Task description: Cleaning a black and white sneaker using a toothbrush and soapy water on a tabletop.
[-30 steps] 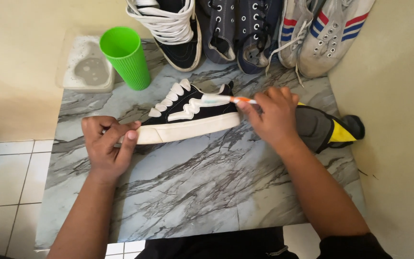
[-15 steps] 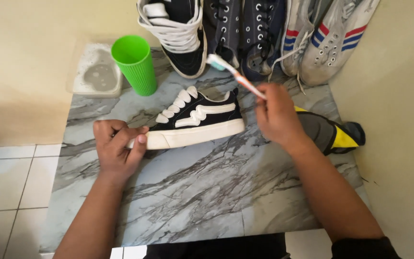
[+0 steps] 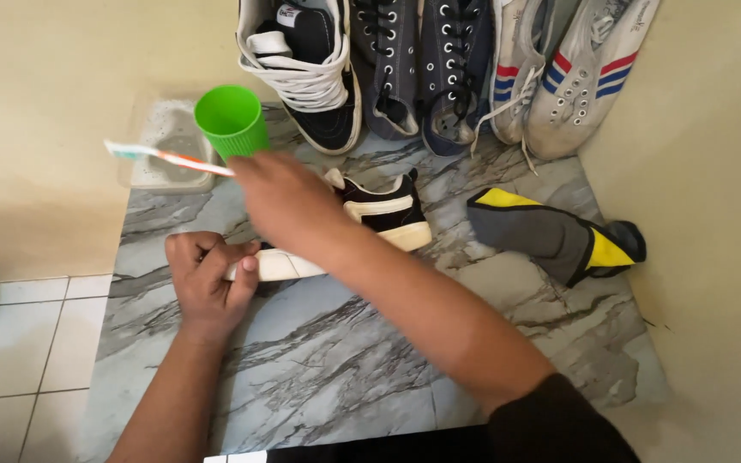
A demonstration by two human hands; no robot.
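Note:
A small black sneaker (image 3: pixel 385 211) with a white sole lies on the grey marble slab (image 3: pixel 388 343). My left hand (image 3: pixel 207 279) pinches its white toe end. My right hand (image 3: pixel 289 206) crosses over the shoe and hides its middle. It grips an orange and white toothbrush (image 3: pixel 165 159) whose head points left, over a clear tray (image 3: pixel 165 146) holding soapy water. A green ribbed cup (image 3: pixel 233 122) stands just behind my right hand.
Several sneakers (image 3: pixel 439 69) stand in a row at the back against the wall. A grey, yellow and black cloth (image 3: pixel 559 236) lies at the right. Beige walls close in on the left and right. White floor tiles (image 3: pixel 19 334) lie at the lower left.
My right hand lifted the toothbrush off the shoe's side and swung it left across the shoe, toward the tray. My left hand kept its hold on the toe.

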